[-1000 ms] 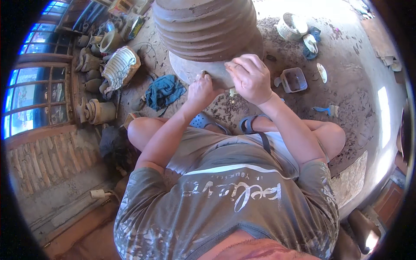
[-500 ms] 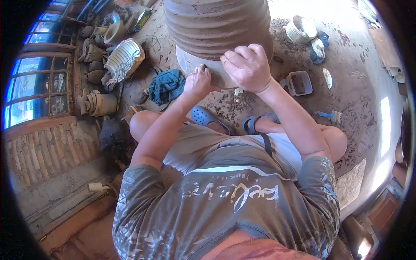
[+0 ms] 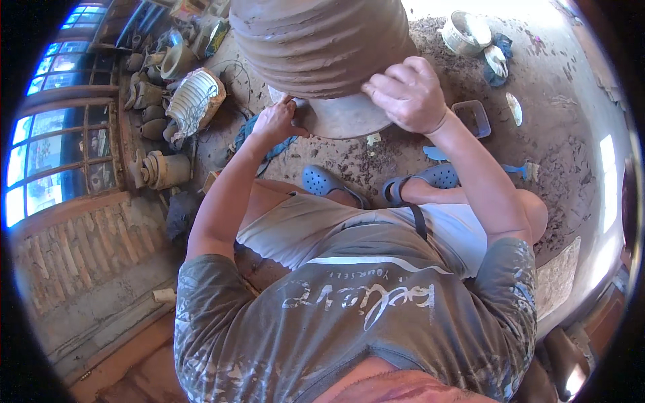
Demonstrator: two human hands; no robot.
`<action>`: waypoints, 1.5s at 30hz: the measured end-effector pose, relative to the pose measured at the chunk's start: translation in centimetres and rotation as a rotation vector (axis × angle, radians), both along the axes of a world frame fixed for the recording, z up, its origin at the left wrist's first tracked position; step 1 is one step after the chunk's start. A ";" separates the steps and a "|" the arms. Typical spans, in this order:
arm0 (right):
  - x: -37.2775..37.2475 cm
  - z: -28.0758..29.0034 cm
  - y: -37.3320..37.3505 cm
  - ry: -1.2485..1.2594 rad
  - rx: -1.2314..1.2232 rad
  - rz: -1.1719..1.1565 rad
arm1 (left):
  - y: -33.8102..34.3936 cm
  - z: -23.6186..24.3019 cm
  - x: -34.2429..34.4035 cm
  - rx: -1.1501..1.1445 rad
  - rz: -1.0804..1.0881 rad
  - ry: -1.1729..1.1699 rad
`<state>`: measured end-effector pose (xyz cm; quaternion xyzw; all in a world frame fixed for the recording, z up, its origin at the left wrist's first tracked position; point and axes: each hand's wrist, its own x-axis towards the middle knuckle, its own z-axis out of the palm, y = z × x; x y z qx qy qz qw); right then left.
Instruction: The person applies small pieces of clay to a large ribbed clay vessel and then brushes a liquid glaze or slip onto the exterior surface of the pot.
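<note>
A large brown clay pot (image 3: 322, 50) with wavy horizontal ridges stands in front of me on a pale round wheel disc (image 3: 342, 119); its top is out of view. At the disc's left near edge is my left hand (image 3: 274, 122), fingers over the rim and thumb apart below it, gripping the edge. My right hand (image 3: 408, 97) is closed in a fist against the pot's lower right wall, back of the hand toward me. What its fingers hold, if anything, is hidden.
A teal cloth (image 3: 265, 151) lies partly behind my left forearm. To the right are a white bucket (image 3: 465, 35), a clear plastic tub (image 3: 472, 119) and a blue-handled brush (image 3: 521, 170). Pots and a ribbed basket (image 3: 195, 101) line the left wall. Clay scraps litter the floor.
My left hand has moved left along the disc's edge, and my right hand slightly right. The pot's ridges look more slanted as the whole view has shifted and tilted.
</note>
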<state>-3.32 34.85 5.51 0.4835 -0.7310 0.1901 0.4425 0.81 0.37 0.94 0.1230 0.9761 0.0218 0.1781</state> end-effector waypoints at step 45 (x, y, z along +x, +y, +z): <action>8.6 -3.4 -6.7 -1.132 -0.776 -0.199 | 17.5 -6.8 3.0 0.103 -0.395 0.379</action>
